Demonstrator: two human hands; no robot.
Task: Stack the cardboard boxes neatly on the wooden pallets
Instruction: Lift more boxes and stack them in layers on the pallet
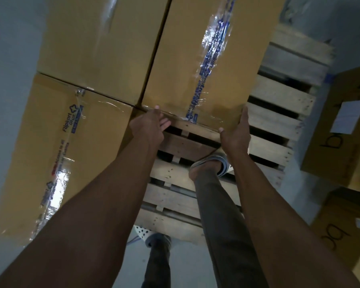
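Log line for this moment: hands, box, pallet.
left hand: grips near-left corner of taped box | right hand: flat against its right side | box: on wooden pallet, beside neighbouring boxes

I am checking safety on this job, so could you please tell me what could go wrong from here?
The grey-sandalled foot stands on the slatted wooden pallet beside open gaps; it could slip between the slats. The left hand holds the taped brown cardboard box at its corner beside the neighbouring taped box; fingers could get pinched there.
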